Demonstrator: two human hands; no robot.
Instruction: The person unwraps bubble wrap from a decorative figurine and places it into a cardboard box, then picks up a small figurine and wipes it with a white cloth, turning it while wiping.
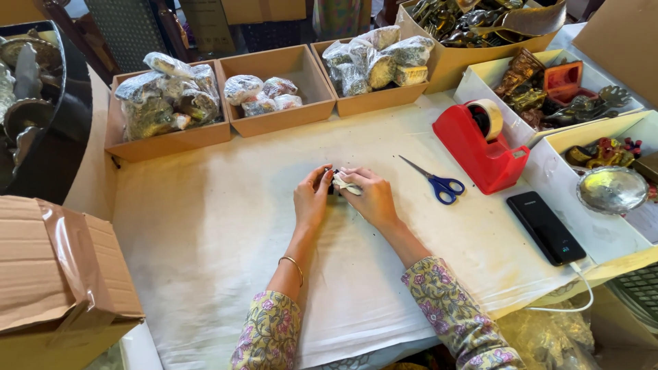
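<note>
Both hands meet at mid-table on the white cloth-covered table (205, 233). Left hand (312, 200) and right hand (371, 199) pinch closed around a small pale paper-wrapped item (345, 183). Wrapping appears in progress; sealing likely needs the red tape dispenser (480, 145), near the blue-handled scissors (439, 182).

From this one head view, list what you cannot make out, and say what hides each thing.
1. Small pale item: mostly covered by the left hand and right hand; its kind is unclear.
2. Wrapped bundles in the cardboard trays: the wrap hides their contents.
3. Taped carton: cut off by the left edge.
4. Metal pieces, top left: cropped and dim.
</note>
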